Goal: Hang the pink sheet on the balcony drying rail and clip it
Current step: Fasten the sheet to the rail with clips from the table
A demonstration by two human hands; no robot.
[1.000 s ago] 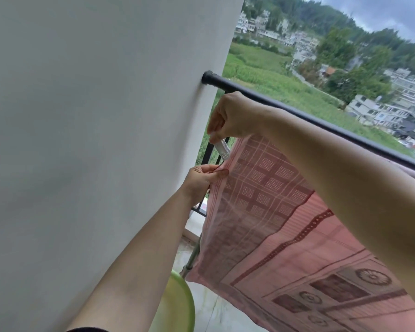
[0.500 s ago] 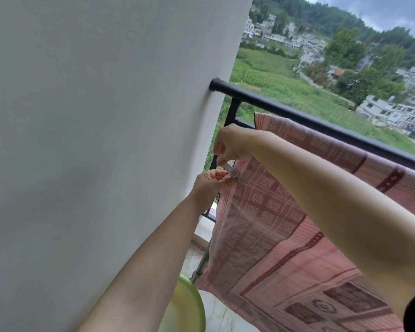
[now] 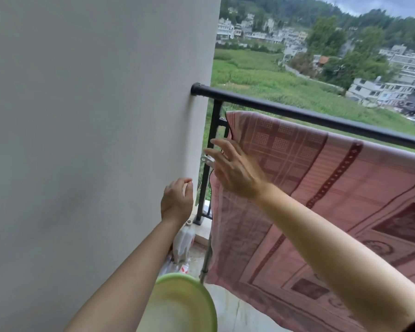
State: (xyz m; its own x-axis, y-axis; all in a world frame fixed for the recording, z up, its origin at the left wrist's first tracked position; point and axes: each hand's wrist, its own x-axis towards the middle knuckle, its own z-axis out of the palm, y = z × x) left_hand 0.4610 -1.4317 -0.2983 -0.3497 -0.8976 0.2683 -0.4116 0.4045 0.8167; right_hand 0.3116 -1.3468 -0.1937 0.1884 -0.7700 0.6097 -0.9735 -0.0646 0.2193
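We note the clip [image 3: 207, 160] at the pink sheet [image 3: 309, 188] edge, nearest our right hand [image 3: 235, 173], fingers spread; left hand [image 3: 176, 202] empty below.

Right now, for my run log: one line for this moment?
sheet: draped on rail | clip: at sheet edge | left hand: open | right hand: open

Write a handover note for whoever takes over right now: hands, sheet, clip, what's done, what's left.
Left hand: open, empty, beside the white wall.
Right hand: open, fingers spread, just off the clip.
Pink sheet: draped over a line below the black balcony rail; left edge hangs free.
Clip: sits at the sheet's left edge; grip cannot be confirmed, partly hidden.
Done: sheet hung, left clip placed.
Left: check that clip, then the right side, out of view.
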